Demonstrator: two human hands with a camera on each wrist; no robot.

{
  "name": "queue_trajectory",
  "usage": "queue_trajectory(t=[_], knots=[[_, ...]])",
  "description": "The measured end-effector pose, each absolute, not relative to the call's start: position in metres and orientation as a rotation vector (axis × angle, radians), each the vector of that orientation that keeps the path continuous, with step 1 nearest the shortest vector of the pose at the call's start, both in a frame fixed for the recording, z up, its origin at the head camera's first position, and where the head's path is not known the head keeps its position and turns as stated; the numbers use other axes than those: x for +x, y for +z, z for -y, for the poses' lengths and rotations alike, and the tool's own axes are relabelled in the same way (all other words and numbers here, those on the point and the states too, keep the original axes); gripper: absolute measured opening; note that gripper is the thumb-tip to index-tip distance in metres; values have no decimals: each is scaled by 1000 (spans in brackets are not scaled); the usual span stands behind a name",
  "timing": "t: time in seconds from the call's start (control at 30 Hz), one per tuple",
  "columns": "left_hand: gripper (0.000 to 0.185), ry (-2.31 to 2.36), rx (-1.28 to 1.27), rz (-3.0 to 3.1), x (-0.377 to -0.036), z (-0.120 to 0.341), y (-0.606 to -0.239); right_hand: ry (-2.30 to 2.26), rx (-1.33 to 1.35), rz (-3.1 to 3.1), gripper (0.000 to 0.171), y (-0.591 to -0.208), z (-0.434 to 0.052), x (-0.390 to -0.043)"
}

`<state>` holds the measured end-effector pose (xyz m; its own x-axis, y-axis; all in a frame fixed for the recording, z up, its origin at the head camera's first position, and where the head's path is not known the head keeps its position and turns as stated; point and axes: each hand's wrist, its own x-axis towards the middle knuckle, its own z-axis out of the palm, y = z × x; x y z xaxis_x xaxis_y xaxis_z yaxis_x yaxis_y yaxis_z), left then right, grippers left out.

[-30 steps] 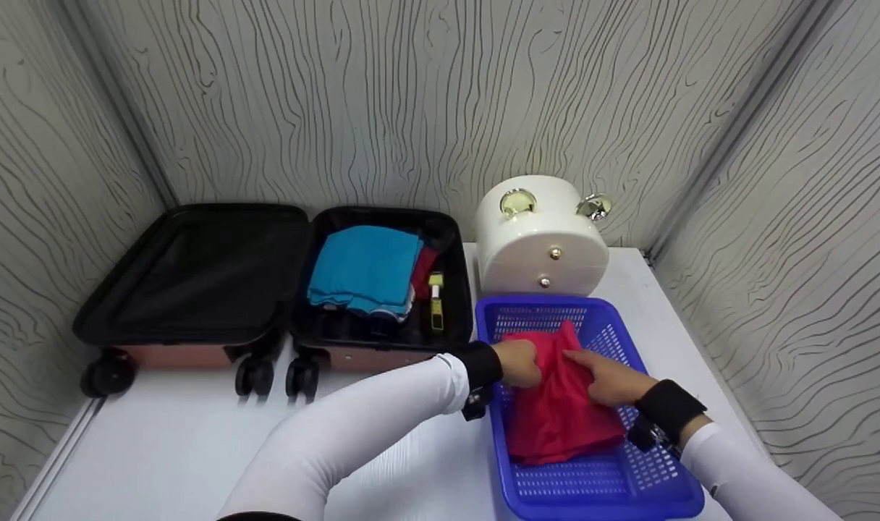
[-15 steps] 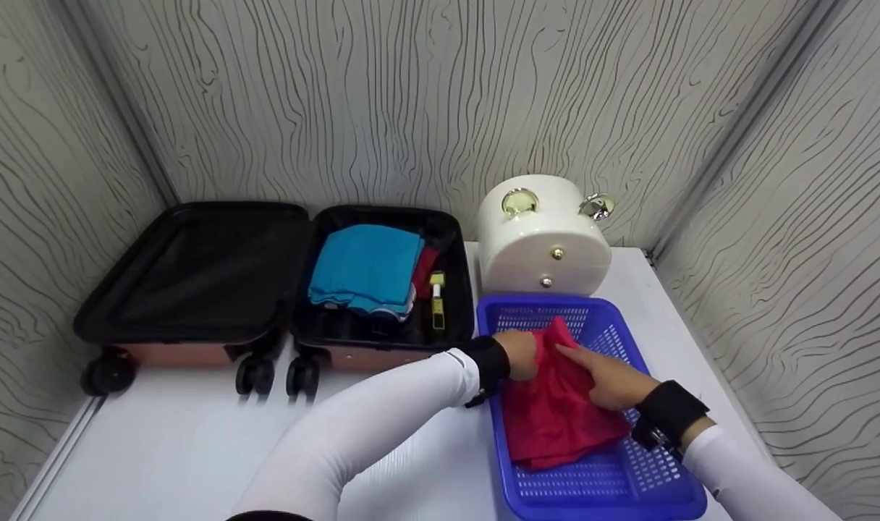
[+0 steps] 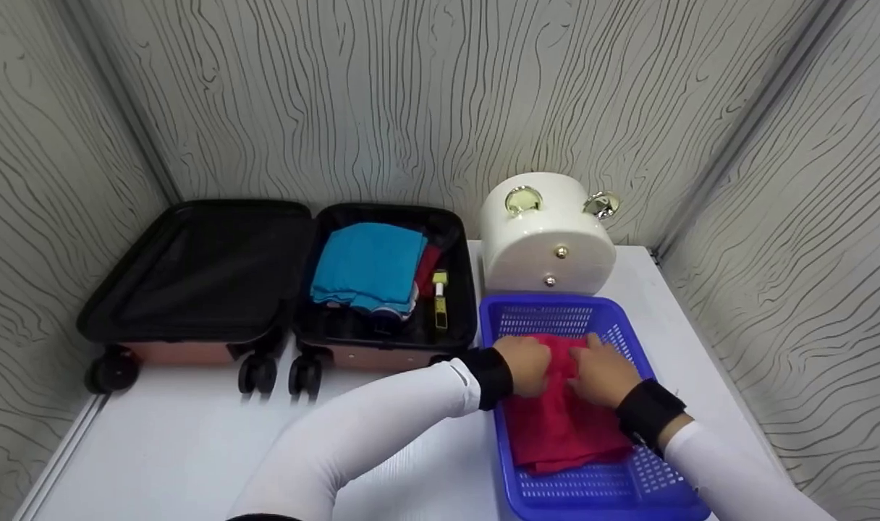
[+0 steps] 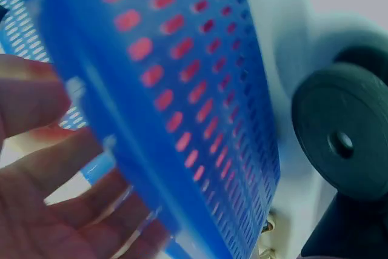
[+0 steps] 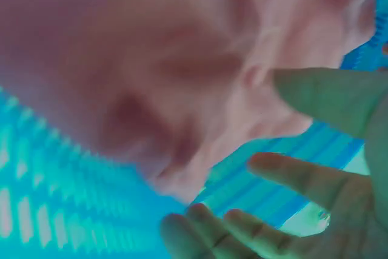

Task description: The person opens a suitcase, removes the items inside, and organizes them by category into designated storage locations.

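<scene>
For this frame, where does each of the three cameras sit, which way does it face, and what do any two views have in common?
Head: worn high, facing forward and down at the white table, open black suitcase, blue perforated plastic basket and red cloth; both white sleeves, left hand and right hand show.
Left wrist: close beside the basket wall, a black suitcase wheel beyond; left hand's fingers show.
Right wrist: inside the basket, blurred, facing red cloth; right hand's fingers show.
Shared: all three show the basket.

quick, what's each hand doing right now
Left hand: on the red cloth in the blue basket, seems to grip it.
Right hand: fingers fairly straight, resting on the same cloth, open.
</scene>
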<state>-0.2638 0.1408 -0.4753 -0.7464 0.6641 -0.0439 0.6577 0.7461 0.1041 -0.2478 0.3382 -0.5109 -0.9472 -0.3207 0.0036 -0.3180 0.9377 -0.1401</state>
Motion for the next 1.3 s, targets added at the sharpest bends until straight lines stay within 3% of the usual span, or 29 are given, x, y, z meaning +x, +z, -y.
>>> queue_trajectory(t=[0.17,0.3,0.4,0.63,0.73,0.83,1.0,1.13,1.23,1.3], knots=[[49,618,980,-2838,-288,-122,-460,-354,-564,-2882,73,-524,-322,-248],[55,830,846,-2813,-309,-90,-442,-334,-517,-2832,84,-537,-317,-247],[54,926,748,-2835,-330,-56,-433,-307,-547,-2842,78,-534,-315,-251],[41,1092,428,-2835,-368,32,-438,-620,-570,-2860,35,-484,-297,-275],[29,1123,305,-2836,-371,63,-438,-905,-517,-2773,30,-460,-283,-286],[53,1148,197,-2849,-373,86,-436,-1159,-457,-2683,27,-442,-264,-298],[56,1125,65,-2864,-388,108,-442,-1456,-371,-2540,33,-426,-232,-315],[29,1103,75,-2858,-449,141,-499,-1612,-310,-2416,36,-423,-206,-325],[28,1076,56,-2848,-505,166,-553,-1693,-278,-2341,38,-424,-189,-333],[26,1045,29,-2834,-518,172,-565,-1723,-264,-2310,41,-425,-178,-339]])
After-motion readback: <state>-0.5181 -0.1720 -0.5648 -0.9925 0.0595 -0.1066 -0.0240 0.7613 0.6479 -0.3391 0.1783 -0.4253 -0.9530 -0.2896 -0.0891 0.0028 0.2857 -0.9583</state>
